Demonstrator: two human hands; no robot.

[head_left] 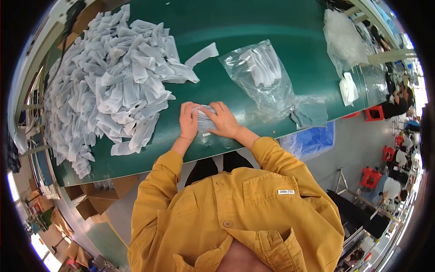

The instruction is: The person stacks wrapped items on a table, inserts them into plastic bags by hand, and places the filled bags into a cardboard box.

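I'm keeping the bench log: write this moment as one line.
left hand and right hand: around grey bundle | pile of pale packets: to their left | clear bag: to their right, white packets inside

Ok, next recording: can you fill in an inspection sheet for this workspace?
Surface: green table, glossy, reflecting light.
Job's things: large pile of frosted packets on the left; small stack at the near edge; clear bag with white pieces inside.
Clutter: plastic and a white bundle towards the right end.
Hands: left hand and right hand both on the stack.
Cables: black cable at upper left, beside the pile.
Surroundings: blue bin, cardboard box, red stool, people at right.
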